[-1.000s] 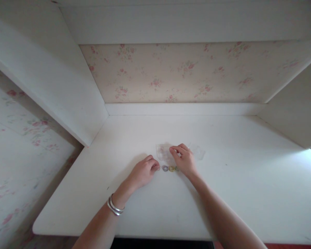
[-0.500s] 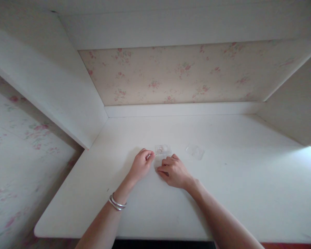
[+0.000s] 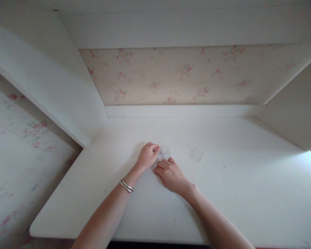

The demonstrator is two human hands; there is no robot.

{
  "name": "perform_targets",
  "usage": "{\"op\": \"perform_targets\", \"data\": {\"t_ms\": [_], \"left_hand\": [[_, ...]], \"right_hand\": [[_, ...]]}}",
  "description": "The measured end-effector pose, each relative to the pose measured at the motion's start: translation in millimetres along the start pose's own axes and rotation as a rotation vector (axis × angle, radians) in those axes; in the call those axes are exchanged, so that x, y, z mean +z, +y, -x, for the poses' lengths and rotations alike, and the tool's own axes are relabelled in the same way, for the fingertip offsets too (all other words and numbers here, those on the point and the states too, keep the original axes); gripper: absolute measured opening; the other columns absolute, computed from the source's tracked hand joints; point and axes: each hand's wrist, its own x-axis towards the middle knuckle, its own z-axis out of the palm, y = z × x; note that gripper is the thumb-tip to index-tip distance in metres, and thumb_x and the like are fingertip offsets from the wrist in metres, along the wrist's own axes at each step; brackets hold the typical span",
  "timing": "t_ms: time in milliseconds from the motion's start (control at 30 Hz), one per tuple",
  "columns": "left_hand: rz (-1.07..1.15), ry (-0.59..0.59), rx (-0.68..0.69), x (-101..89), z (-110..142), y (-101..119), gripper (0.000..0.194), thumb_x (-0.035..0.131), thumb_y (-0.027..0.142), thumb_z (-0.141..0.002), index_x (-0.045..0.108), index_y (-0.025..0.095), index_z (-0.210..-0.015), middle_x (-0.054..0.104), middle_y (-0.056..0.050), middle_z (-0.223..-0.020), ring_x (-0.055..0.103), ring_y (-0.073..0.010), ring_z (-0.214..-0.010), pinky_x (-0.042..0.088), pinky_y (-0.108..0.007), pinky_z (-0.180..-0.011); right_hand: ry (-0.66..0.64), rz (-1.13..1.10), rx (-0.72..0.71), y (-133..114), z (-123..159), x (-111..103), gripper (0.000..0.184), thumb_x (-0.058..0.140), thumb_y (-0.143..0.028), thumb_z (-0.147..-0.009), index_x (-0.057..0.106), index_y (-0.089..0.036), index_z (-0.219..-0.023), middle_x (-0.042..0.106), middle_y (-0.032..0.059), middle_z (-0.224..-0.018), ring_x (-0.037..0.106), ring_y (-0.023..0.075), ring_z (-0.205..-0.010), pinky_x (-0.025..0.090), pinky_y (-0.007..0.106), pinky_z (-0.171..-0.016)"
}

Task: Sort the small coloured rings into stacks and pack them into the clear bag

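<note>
A small clear plastic case (image 3: 165, 150) lies on the white table, with a faint small thing inside that I cannot make out. My left hand (image 3: 148, 155) is closed in a pinch at the left edge of this case; whatever is between the fingertips is too small to name. Close in front of the case, my right hand (image 3: 169, 174) rests on the table with fingers bent and closed, covering the spot where small ring-shaped things lay. What the right fingers hold, if anything, is hidden. Two silver bangles (image 3: 126, 185) circle my left wrist.
A second clear plastic piece (image 3: 194, 153) lies to the right of the case. The white table (image 3: 248, 193) is bounded by a low back ledge (image 3: 184, 111), a left side panel (image 3: 75, 114) and a right panel. Flowered wallpaper (image 3: 150, 76) is behind.
My right hand has come from above the case down and left, over the grey, gold and greenish rings. My left hand has moved up to the case's left edge.
</note>
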Motion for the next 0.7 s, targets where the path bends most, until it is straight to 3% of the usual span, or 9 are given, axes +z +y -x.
{"op": "perform_targets", "data": {"t_ms": [333,500,700], "left_hand": [[0.129,0.015,-0.06,-27.0,45.2,3.5,0.024,0.048,0.033,-0.088,0.066,0.018,-0.085,0.06,-0.003,-0.08,0.055,-0.0124,-0.069,0.045,-0.024,-0.067],[0.15,-0.01,-0.056,-29.7,52.5,6.6,0.024,0.047,0.032,-0.088,0.066,0.018,-0.085,0.059,-0.002,-0.079,0.054,-0.0122,-0.07,0.044,-0.024,-0.066],[0.133,-0.085,-0.045,-26.0,54.8,9.1,0.018,0.05,0.025,-0.086,0.067,0.019,-0.088,0.059,-0.002,-0.08,0.055,-0.0128,-0.073,0.044,-0.024,-0.067]], "right_hand": [[0.03,-0.093,0.029,1.8,1.7,-1.5,0.015,0.048,-0.016,-0.089,0.063,-0.021,-0.086,0.06,0.003,-0.083,0.05,0.0157,-0.08,0.027,0.031,-0.072],[0.144,-0.223,0.172,13.4,2.8,-3.5,0.018,0.044,-0.02,-0.093,0.062,-0.02,-0.09,0.06,0.0027,-0.084,0.052,0.0148,-0.081,0.031,0.029,-0.074],[0.367,-0.309,0.359,36.8,-1.3,5.9,0.017,0.046,-0.025,-0.092,0.062,-0.021,-0.09,0.059,0.0033,-0.084,0.054,0.0157,-0.08,0.036,0.028,-0.072]]}}
